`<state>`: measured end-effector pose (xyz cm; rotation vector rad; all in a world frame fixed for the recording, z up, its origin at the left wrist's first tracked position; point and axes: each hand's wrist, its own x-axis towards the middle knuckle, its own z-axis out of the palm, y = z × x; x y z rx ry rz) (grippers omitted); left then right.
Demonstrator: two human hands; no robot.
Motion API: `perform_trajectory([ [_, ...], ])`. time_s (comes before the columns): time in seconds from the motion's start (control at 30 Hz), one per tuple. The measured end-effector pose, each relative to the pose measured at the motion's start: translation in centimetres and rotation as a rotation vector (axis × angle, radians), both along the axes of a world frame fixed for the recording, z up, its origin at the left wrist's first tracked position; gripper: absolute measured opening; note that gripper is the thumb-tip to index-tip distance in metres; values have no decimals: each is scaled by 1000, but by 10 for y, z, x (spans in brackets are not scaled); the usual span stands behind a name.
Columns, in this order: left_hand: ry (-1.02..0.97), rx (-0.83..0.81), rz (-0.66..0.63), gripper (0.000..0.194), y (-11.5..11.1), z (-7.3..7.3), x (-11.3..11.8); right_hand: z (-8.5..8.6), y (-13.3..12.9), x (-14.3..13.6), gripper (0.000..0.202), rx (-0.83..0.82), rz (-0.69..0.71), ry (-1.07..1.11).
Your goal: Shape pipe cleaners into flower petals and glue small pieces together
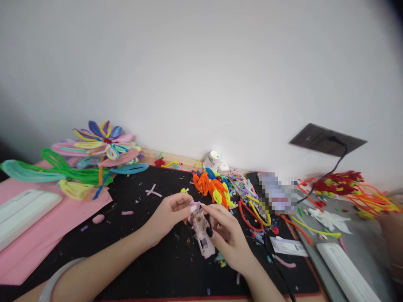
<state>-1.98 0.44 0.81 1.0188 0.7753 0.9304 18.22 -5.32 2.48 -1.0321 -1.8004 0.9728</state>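
Note:
Near the middle of the black mat (126, 243), my left hand (173, 212) pinches a small purple fuzzy piece (195, 205) between thumb and finger. Fingertips of my right hand (225, 228) touch the same piece from the right, with the fingers bent. Just below the fingertips is a pale pink glue gun (205, 246), its front end close under the purple piece. My right thumb and lower fingers lie beside the gun's black part. Whether they grip it is not clear.
Pipe-cleaner flowers (107, 142) lie on pink paper (63, 226) at left. Orange bundles (217, 188), a paper cup (214, 158), a phone (273, 193) and a black cable (277, 266) are behind and right. A white box (344, 268) lies front right; another person's hand (390, 230) is at the right edge.

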Motion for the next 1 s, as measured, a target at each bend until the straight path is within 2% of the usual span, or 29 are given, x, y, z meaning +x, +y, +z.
perform_trajectory([
  [0.2,19,31,-16,44,0,-1,0,1,1,-1,46,122,-44,-90],
  [0.63,-55,-6,5,44,2,-1,0,0,0,-2,41,18,-33,28],
  [1.0,-5,3,-2,38,1,1,0,2,-1,-2,40,-9,-28,16],
])
